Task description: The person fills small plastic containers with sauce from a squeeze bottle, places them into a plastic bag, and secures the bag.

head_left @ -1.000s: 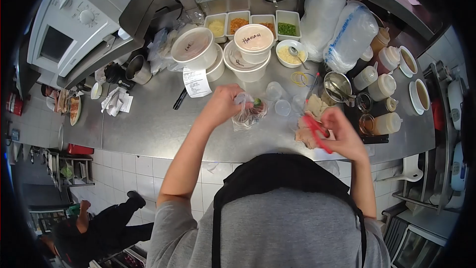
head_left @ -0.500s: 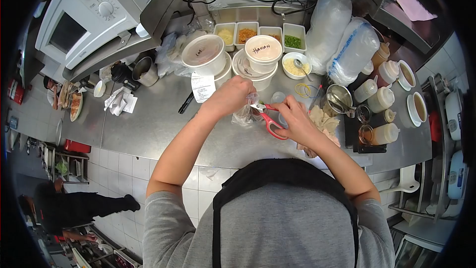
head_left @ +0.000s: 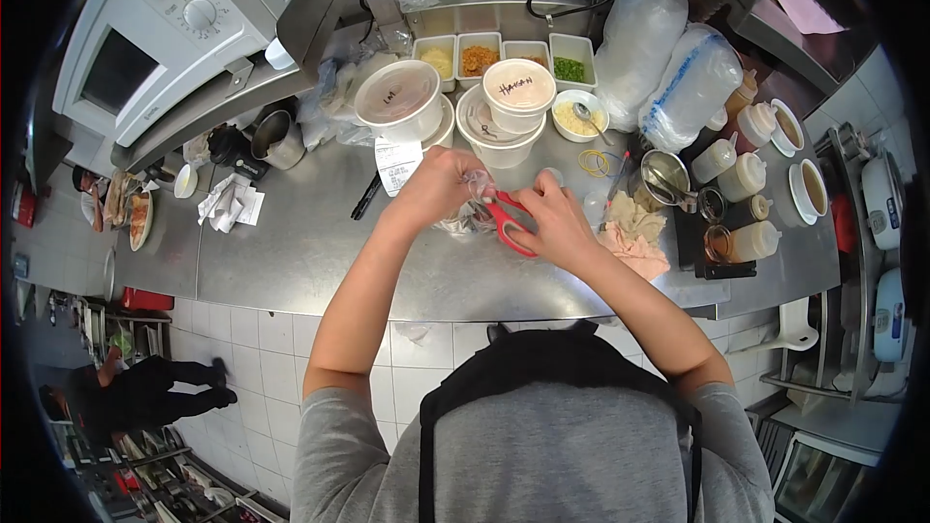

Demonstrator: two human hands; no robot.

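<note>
My left hand (head_left: 448, 186) pinches the gathered top of a clear plastic bag (head_left: 476, 181) over the steel counter. The lower part of the bag (head_left: 463, 221) hangs below my fingers, its contents mostly hidden. Red-handled scissors (head_left: 511, 230) are in my right hand (head_left: 562, 221), their blades at the bag's neck and largely hidden by my fingers. Behind my hands stand lidded white tubs (head_left: 398, 102), one marked HAKAN (head_left: 519, 89). A printed receipt (head_left: 395, 163) hangs at the left tub, beside a black marker (head_left: 365, 196). Crumpled cloths (head_left: 635, 240) lie right of my right hand.
Topping trays (head_left: 573, 60) line the back, near a bowl with a spoon (head_left: 579, 116). Sauce bottles (head_left: 744, 177), a metal pot (head_left: 663, 177) and large plastic bags (head_left: 690, 82) stand right. A microwave (head_left: 145, 48) is upper left. Another person (head_left: 145, 389) is at lower left.
From the right, over the cloths, my right hand has brought the scissors to the bag's neck. My left hand keeps its hold on the bag. The other person has shifted position.
</note>
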